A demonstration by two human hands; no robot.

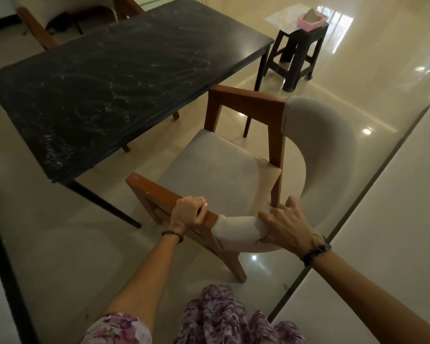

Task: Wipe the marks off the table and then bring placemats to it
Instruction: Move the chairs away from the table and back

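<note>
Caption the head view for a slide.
Both hands, left hand and right hand, grip the chair beside the marked black table.

Dark marbled stone table top [104, 78], smeared with chalky marks; the armchair [233, 165] shows matt brown wood and pale cloth padding; glossy tiled floor [358, 100] gleams.

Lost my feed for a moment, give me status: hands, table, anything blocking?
Left hand grips the chair's wooden armrest, right hand its padded backrest. Table unwiped, marks showing, no placemats on it. Chair stands beside the table.
</note>
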